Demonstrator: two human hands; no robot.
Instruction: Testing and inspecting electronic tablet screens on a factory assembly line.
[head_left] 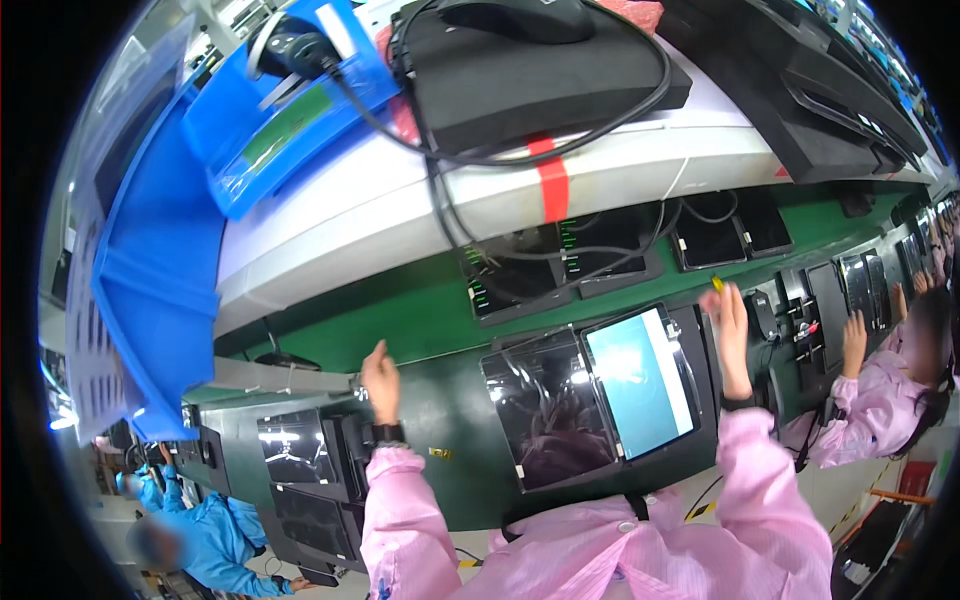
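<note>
My left hand (380, 382) is raised over the green bench, beside the end of a grey metal bar (285, 377). Its fingers are loosely bent, apart, with nothing visible in them. To the right, my right hand (733, 335) is up beyond the tablets, fingers pointing away from me. At its fingertips is a small yellow object (717, 284), apparently pinched; its kind is too small to make out. Between my arms lie a tablet with a dark, glossy screen (548, 415) and, against its right side, a tablet with a lit pale-blue screen (638, 385).
A white shelf edge (400, 212) with red tape crosses above the bench. It bears a black box (540, 95), cables and a blue bin (290, 110). Several dark tablets (515, 270) lie beneath it. Co-workers sit left, in a blue garment (215, 545), and right, in a pink garment (870, 420).
</note>
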